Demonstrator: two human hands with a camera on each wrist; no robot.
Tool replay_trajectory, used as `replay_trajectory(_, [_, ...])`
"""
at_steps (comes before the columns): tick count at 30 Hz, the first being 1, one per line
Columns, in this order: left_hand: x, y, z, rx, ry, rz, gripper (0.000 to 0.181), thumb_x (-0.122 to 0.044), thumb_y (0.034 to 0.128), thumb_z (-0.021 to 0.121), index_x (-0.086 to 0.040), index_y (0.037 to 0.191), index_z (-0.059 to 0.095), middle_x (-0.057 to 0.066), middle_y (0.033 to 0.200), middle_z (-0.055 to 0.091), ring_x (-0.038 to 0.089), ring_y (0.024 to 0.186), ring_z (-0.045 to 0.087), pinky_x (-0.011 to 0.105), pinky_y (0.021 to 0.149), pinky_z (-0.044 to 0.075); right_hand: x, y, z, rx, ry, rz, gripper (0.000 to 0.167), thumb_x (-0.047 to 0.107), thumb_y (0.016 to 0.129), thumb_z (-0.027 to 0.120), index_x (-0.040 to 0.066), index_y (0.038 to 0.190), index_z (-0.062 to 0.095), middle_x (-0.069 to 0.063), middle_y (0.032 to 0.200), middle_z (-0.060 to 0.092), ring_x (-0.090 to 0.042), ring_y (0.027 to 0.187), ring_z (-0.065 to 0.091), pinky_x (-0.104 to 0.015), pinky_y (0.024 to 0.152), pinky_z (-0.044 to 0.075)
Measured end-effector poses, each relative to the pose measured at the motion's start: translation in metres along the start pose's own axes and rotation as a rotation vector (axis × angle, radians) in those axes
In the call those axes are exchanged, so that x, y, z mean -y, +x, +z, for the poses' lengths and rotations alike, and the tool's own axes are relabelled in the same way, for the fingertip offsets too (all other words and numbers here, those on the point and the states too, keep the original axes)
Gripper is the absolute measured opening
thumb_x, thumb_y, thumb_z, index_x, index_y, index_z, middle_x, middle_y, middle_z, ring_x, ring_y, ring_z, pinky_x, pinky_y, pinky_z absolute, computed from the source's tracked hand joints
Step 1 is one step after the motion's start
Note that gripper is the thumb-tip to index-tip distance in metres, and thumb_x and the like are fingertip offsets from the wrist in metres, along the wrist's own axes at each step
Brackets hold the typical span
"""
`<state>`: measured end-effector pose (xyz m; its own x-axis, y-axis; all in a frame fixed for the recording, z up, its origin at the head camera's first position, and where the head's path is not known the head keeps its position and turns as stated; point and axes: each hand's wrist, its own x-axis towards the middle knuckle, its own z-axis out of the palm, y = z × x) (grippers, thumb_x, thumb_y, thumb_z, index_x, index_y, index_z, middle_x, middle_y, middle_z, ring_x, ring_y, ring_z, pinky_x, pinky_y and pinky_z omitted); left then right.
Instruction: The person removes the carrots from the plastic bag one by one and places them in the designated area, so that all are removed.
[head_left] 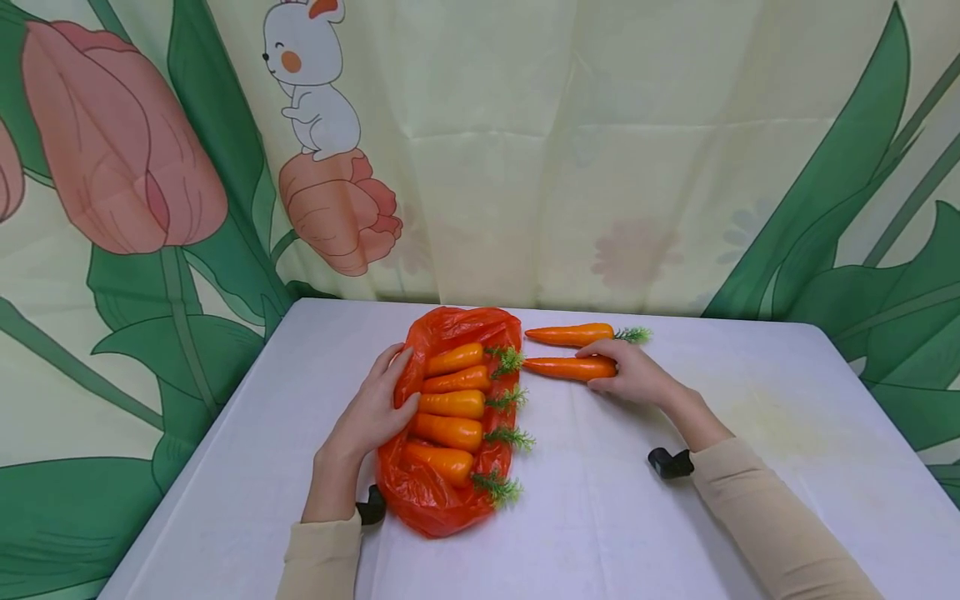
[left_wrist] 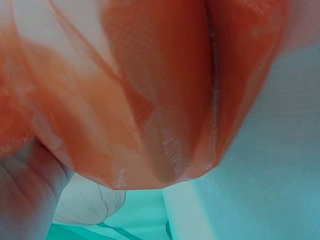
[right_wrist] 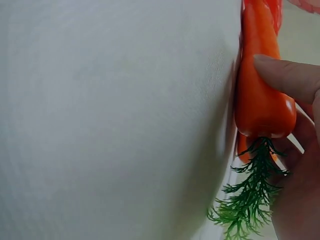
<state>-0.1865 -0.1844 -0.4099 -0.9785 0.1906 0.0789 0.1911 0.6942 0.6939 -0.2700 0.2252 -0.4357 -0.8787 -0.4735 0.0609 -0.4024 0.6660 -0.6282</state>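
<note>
A red plastic bag (head_left: pixel 442 325) lies spread on the table, its mouth facing right. Several orange carrots (head_left: pixel 450 432) sit in it in a column, their green leafy tops poking out on the right. My left hand (head_left: pixel 367 412) grips the bag's left edge; the left wrist view shows the bag's film (left_wrist: pixel 150 100) close up beside part of that hand (left_wrist: pixel 27 195). With my right hand (head_left: pixel 637 371) I hold the thick end of a loose carrot (head_left: pixel 562 367); my thumb (right_wrist: pixel 287 75) lies across it. Another loose carrot (head_left: pixel 573 335) rests just behind, parallel to it.
A white cloth covers the table (head_left: pixel 585 500). Behind it hangs a curtain (head_left: pixel 487 208) printed with tulips, leaves and a rabbit. Black wrist devices (head_left: pixel 670 463) sit at both cuffs.
</note>
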Motion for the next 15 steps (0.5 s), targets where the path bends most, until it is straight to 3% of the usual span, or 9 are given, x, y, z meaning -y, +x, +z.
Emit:
replay_trajectory(9, [0.001,-0.001,0.000,0.008,0.002,-0.006,0.073,-0.015,0.0940,0.065,-0.013,0.159,0.032,0.010,0.163,0.020,0.036,0.141,0.035,0.058,0.106,0.040,0.003,-0.003,-0.004,0.002,-0.037,0.036,0.043,0.009,0.085,0.080,0.007,0.127,0.067,-0.013,0.129,0.061,-0.032,0.110,0.052,-0.052,0.098,0.045])
replay_trajectory(15, [0.000,0.000,0.000,0.006,-0.002,-0.010,0.074,-0.015,0.0938,0.066,-0.014,0.159,0.032,0.009,0.163,0.020,0.036,0.140,0.036,0.057,0.106,0.041,0.002,-0.006,-0.013,-0.057,-0.040,-0.037,0.039,0.008,0.085,0.080,0.003,0.121,0.068,-0.011,0.119,0.064,-0.033,0.112,0.055,-0.056,0.099,0.045])
